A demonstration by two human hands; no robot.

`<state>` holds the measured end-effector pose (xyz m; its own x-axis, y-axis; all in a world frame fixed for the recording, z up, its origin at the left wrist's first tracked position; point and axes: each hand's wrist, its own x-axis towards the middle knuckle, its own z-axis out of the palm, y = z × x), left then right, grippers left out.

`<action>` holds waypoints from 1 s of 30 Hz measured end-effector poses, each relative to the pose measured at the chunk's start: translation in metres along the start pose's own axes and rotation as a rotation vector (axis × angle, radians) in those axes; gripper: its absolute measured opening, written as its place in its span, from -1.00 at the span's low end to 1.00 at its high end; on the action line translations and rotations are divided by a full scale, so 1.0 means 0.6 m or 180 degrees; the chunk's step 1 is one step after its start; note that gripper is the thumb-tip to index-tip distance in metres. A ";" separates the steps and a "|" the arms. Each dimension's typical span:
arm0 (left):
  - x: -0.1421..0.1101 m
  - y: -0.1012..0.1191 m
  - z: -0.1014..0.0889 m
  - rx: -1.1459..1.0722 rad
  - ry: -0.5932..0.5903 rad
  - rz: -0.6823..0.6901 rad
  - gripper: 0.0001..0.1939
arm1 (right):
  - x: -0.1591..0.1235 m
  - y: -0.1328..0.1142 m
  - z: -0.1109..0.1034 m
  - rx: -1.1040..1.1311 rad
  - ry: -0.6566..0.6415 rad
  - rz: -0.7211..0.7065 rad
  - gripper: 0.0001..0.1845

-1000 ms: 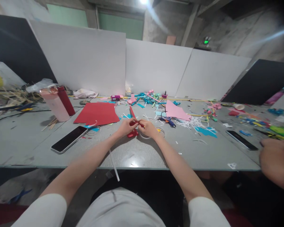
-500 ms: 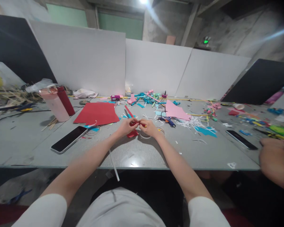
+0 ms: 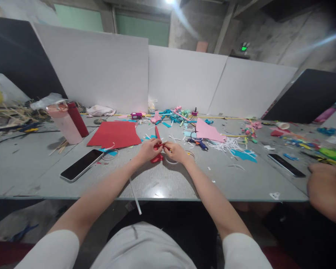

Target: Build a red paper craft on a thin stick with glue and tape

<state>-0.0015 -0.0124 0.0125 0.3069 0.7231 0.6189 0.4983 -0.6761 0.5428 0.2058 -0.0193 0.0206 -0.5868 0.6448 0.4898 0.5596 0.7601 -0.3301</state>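
Observation:
My left hand (image 3: 149,150) pinches a red paper strip (image 3: 157,133), one end of which sticks up past the fingers. Close beside it, my right hand (image 3: 174,151) has its fingertips pressed together at the same red paper; a small yellow-and-dark bit shows among those fingers, too small to name. More red paper (image 3: 156,158) hangs or lies just under the left hand. A roll of tape (image 3: 171,161) lies partly hidden beneath the right hand. The fingers cover the spot where both hands meet.
A red sheet (image 3: 116,133), phone (image 3: 81,165) and pink bottle (image 3: 64,125) are on the left. Rightward lie a glue gun (image 3: 201,144), pink paper (image 3: 208,131) and white paper shreds (image 3: 232,145). A white stick (image 3: 135,196) overhangs the table edge. Another person's arm (image 3: 326,186) rests far right.
The red strip's upper end has swung right and now stands more upright. Both hands stay almost in place, their fingertips slightly shifted.

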 end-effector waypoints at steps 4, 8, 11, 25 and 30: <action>-0.001 -0.004 0.004 0.0154 -0.0067 -0.0019 -0.82 | 0.000 -0.001 0.001 -0.0122 -0.0031 0.0051 -0.78; -0.002 -0.005 0.007 0.0348 -0.0149 -0.0070 -0.78 | 0.000 -0.003 0.002 -0.0175 -0.0049 0.0088 -0.79; -0.002 -0.005 0.008 0.0473 -0.0171 -0.0055 -0.76 | 0.000 -0.003 0.002 -0.0184 -0.0051 0.0126 -0.81; 0.000 -0.017 0.009 0.0402 -0.0126 0.0038 -0.79 | 0.000 0.011 0.010 -0.0026 0.0061 -0.0047 -0.78; 0.002 -0.021 0.010 0.0071 -0.0126 0.0018 -0.75 | 0.002 0.015 0.013 -0.0027 0.0197 0.0082 -0.80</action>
<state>-0.0026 -0.0022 0.0029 0.3413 0.7246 0.5987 0.5142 -0.6772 0.5263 0.2058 -0.0109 0.0120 -0.5350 0.6578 0.5302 0.5792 0.7425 -0.3367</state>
